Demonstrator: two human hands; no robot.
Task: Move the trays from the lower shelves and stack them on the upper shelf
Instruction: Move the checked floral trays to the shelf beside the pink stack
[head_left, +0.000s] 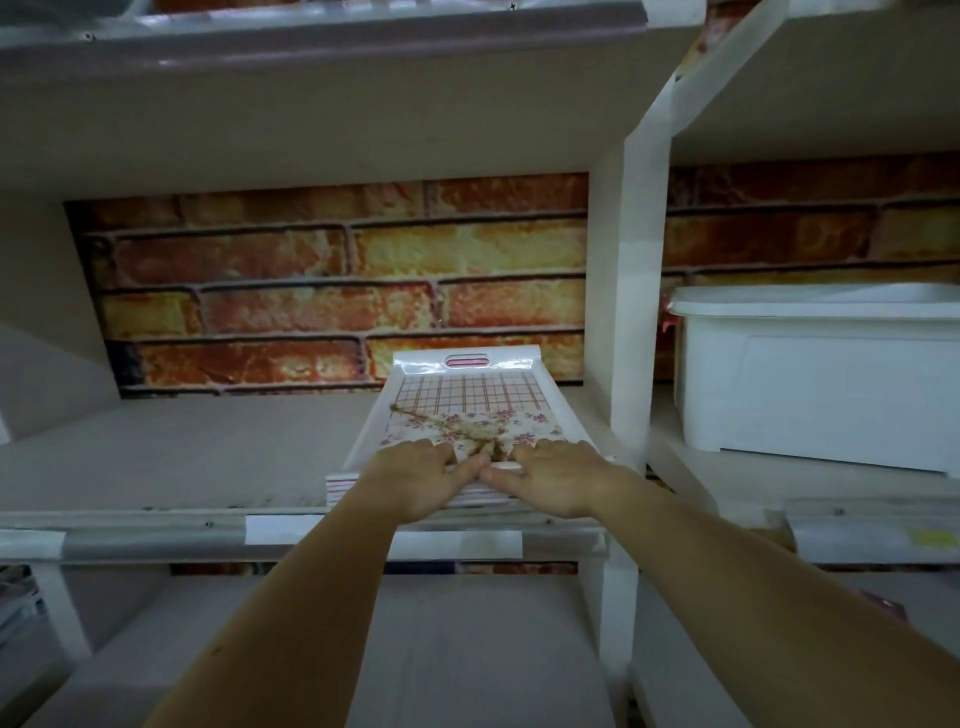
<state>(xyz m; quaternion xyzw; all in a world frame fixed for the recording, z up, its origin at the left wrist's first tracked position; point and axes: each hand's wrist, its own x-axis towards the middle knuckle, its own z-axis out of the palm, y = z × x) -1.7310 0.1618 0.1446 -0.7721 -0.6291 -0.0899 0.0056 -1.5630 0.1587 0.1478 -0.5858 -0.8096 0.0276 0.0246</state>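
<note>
A stack of white trays (467, 400) with a pink check and flower pattern sits on the upper shelf (182, 457), at its right end beside the white upright. The top tray has a slot handle at its far end. My left hand (415, 478) and my right hand (556, 478) lie side by side on the near rim of the stack, fingers stretched over the edge and thumbs almost touching. The near handle is hidden under my hands.
A brick-pattern wall (337, 280) backs the shelf. A white upright post (631, 322) separates this bay from the right bay, where a white plastic bin (821, 374) stands. The lower shelf (441, 649) lies below my forearms. Another shelf board hangs overhead.
</note>
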